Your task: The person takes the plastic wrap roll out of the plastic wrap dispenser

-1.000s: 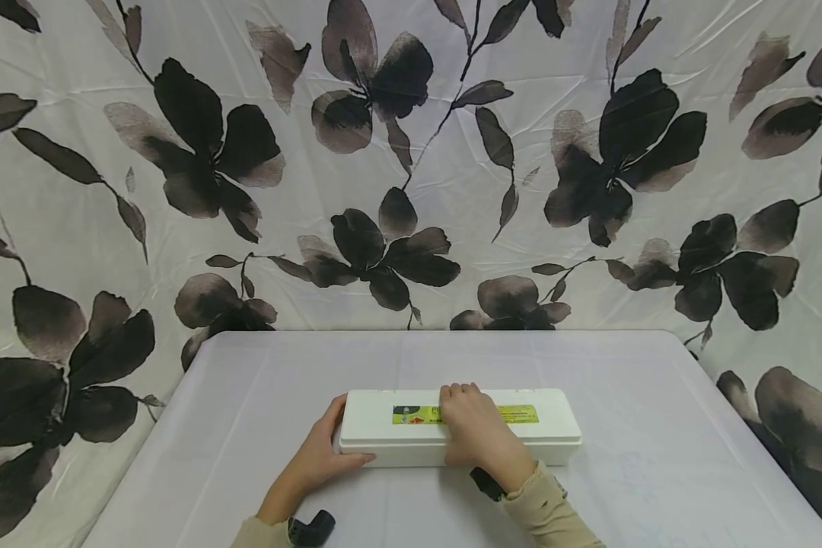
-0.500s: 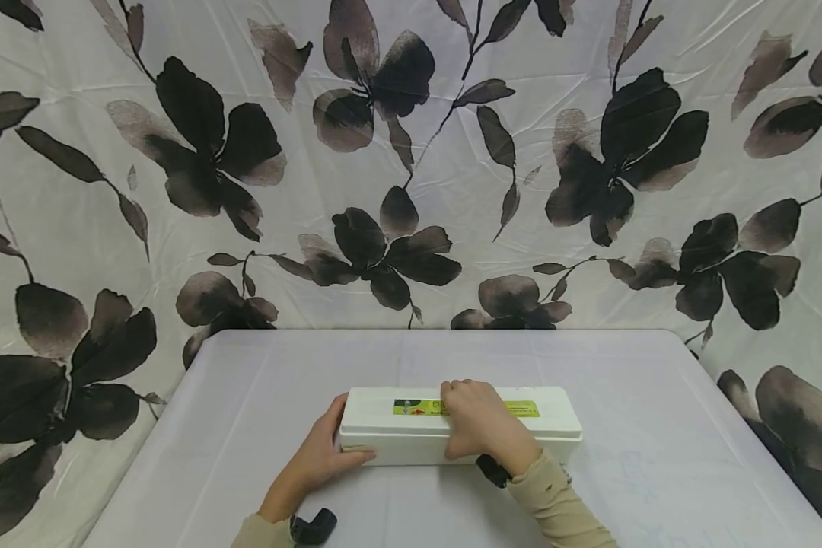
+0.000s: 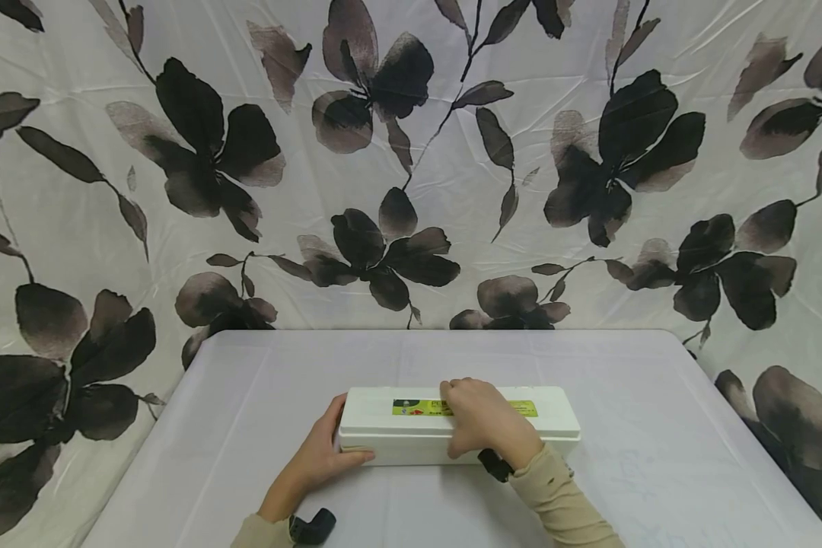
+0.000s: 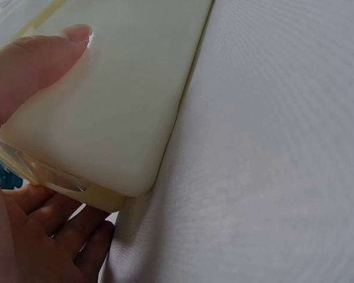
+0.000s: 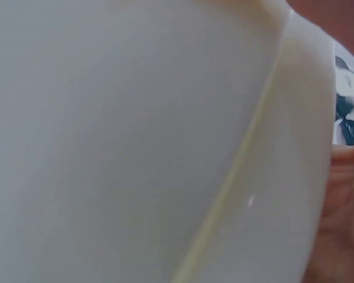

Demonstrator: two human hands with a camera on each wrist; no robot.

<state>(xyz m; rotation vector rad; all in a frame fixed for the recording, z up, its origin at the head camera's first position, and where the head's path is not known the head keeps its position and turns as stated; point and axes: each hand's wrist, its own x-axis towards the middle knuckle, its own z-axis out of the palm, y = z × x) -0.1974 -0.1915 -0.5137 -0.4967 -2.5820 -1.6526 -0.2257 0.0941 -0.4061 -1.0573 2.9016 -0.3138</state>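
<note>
A long white plastic box (image 3: pixel 411 450) with a hinged-looking lid (image 3: pixel 370 407) and a yellow-green label (image 3: pixel 416 408) lies crosswise on the table. My left hand (image 3: pixel 322 453) grips its left end. In the left wrist view the thumb (image 4: pixel 44 62) presses the front wall while the other fingers curl round the end. My right hand (image 3: pixel 482 418) holds the lid near its middle, fingers over the top across the label, thumb low at the front. The right wrist view is filled by white plastic (image 5: pixel 135 147) with a yellowish seam; part of a hand shows at the right edge.
The white-covered table (image 3: pixel 657 457) extends around the box. Behind it hangs a pale cloth (image 3: pixel 466 228) with dark flowers. Black wrist cameras sit on both wrists, the left one (image 3: pixel 313 527) close over the tabletop.
The lid's front edge has risen slightly, showing more of the front wall under it. My right hand has moved a little up and to the right; my left hand stays put.
</note>
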